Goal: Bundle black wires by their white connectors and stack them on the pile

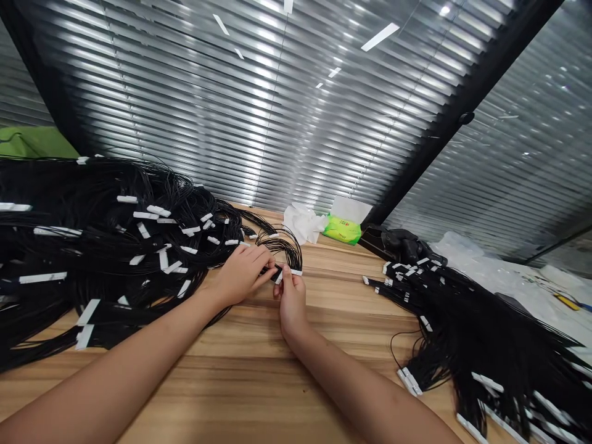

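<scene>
My left hand (240, 275) pinches a small bunch of thin black wires (282, 245) that arcs up and over beyond my fingers. My right hand (292, 296) is close beside it, with finger and thumb closed on the bunch near a white flat tab (296, 272) at the wire ends. To the left, a large tangled heap of black wires with white tabs (111, 246) lies against my left wrist. A second heap of black wires with white tabs (472, 333) lies to the right, apart from both hands.
The heaps rest on a light wooden tabletop (324, 364). At the back stand crumpled white tissue (303, 223) and a green tissue pack (342, 228). Dark gloves (402, 243) lie at back right, beside a clear plastic sheet (481, 265). Slatted blinds cover the glass behind.
</scene>
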The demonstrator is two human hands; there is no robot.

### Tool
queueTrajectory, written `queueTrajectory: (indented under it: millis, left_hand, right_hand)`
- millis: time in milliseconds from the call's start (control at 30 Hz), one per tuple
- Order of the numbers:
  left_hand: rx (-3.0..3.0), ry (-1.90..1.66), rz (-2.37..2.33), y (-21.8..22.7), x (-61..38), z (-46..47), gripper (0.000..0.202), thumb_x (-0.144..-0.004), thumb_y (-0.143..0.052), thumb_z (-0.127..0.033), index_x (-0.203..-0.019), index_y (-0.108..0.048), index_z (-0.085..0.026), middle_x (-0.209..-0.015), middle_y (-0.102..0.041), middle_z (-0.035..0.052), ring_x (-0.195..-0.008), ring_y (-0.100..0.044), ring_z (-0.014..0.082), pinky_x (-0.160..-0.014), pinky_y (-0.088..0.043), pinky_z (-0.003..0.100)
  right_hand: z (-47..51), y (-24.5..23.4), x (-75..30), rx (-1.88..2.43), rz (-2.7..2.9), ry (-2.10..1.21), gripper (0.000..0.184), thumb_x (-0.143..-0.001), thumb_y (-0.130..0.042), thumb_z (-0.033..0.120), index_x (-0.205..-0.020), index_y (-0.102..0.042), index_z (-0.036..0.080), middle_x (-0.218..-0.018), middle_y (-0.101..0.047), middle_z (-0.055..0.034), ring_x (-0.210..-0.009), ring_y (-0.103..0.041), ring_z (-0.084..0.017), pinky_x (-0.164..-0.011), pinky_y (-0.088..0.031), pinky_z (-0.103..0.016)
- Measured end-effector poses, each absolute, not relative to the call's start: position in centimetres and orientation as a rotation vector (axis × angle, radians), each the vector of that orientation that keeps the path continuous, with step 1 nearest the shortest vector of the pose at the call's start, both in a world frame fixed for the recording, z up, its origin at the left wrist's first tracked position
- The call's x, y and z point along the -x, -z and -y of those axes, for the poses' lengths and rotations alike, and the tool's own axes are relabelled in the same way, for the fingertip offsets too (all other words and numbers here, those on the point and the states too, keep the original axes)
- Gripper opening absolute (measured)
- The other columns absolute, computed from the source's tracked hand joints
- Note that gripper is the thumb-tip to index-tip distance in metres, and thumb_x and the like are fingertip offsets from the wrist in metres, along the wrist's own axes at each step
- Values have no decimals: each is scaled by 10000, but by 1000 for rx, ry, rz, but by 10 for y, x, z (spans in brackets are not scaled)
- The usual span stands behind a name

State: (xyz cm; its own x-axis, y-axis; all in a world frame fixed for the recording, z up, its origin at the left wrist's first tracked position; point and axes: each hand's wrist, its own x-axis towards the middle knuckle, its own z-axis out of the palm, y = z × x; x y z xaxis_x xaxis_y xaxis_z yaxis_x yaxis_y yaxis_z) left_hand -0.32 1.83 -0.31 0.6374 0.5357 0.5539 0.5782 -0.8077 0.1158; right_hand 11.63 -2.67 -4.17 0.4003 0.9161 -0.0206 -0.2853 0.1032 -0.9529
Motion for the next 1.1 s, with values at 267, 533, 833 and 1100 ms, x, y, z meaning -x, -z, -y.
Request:
queueTrajectory:
  millis: [267, 533, 833, 1100]
  left_hand:
    - [2718, 948, 967, 4, 2, -18, 194, -934, -429, -276, -878, -587, -179, -902, -646, 50, -867, -556, 197, -777, -344, 341]
    - [2531, 945, 890, 0, 5, -12, 205, -934, -445, -294, -854, -605, -192, -857, -677, 41, -867, -562, 201, -800, -300, 364]
    - [2550, 1008, 1030, 5, 9, -17, 323, -919, -429, -289, -649, -581, -197, -622, -626, 10, -683, -533, 170, -755, -302, 354]
    - [2758, 1436, 1340, 15, 13, -38, 301, -922, -388, -268, -720, -597, -189, -775, -649, 20, -795, -567, 169, -764, -394, 302]
  right_hand:
    - [29, 41, -116, 1128, 706, -997, 458, -761, -551, 599, -569, -438, 199, -431, -411, 67, -420, -337, -81, -442, -268, -230]
    - [29, 40, -116, 1114, 711, -994, 475, -746, -558, 613, -550, -420, 204, -429, -389, 70, -419, -346, -84, -441, -268, -235]
    - [22, 38, -122, 921, 500, -1066, 341, -702, -660, 469, -644, -449, 207, -521, -393, 77, -460, -341, -80, -450, -264, -230]
    - [25, 32, -120, 669, 382, -1410, 205, -765, -640, 356, -691, -516, 210, -631, -498, 56, -469, -315, -75, -552, -390, -262]
